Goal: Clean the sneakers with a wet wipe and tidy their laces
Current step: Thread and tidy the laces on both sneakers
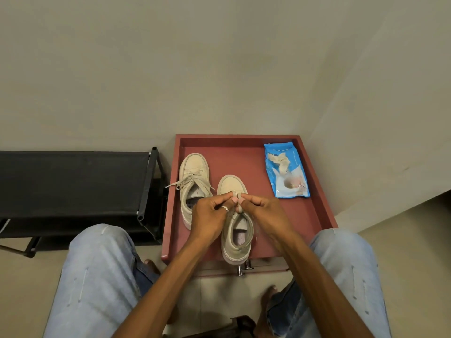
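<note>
Two beige sneakers stand on a red tray-like table top (pixel 314 211). The left sneaker (pixel 194 176) has its laces tied loosely, ends trailing left. The right sneaker (pixel 235 236) sits nearer me, toe pointing away. Over its lace area my left hand (pixel 211 214) and my right hand (pixel 262 211) meet, each pinching a beige lace loop between thumb and fingers. A blue wet wipe pack (pixel 292 184) lies at the tray's back right, with a crumpled used wipe (pixel 280 163) on top of it.
A black fabric shoe rack (pixel 73 181) stands to the left of the tray. My knees in light jeans flank the tray's front edge, bare feet on the floor below. Two metal knobs (pixel 244 268) stick out at the tray's front. A plain wall lies behind.
</note>
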The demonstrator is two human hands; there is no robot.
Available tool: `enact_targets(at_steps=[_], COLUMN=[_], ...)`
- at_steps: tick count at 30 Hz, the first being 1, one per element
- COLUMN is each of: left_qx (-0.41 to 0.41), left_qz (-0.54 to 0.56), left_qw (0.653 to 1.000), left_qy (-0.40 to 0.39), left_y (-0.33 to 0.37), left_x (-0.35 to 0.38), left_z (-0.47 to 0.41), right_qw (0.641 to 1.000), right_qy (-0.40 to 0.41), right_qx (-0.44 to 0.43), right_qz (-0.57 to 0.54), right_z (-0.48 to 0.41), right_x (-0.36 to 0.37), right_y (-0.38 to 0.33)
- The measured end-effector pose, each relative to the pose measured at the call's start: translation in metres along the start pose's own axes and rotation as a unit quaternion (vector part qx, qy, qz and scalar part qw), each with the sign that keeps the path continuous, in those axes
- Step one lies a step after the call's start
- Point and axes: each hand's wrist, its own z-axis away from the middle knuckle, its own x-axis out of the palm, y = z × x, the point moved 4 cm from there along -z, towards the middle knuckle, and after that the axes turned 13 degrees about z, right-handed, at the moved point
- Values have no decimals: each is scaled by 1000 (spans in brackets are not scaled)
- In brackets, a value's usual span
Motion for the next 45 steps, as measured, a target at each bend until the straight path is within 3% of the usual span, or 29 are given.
enact_targets(at_steps=[16, 28, 33, 41, 45], left_qx=[-4, -35, -75, -22, 53], left_qz=[-4, 53, 88, 11, -51], left_qw=[1000, 998, 993, 999, 995], left_qy=[-29, -12, -32, -34, -72], left_y=[4, 7, 11, 8, 13], left_x=[0, 0, 0, -3, -4], left_z=[2, 4, 5, 1, 2], right_qw=[999, 997, 997, 999, 999], right_qy=[9, -75, -72, -29, -15], right_qx=[34, 15, 2, 20, 24], right_qz=[-12, 9, 16, 37, 33], right_z=[-9, -4, -2, -7, -9], right_x=[3, 5, 5, 3, 4], right_y=[9, 1, -1, 1, 2])
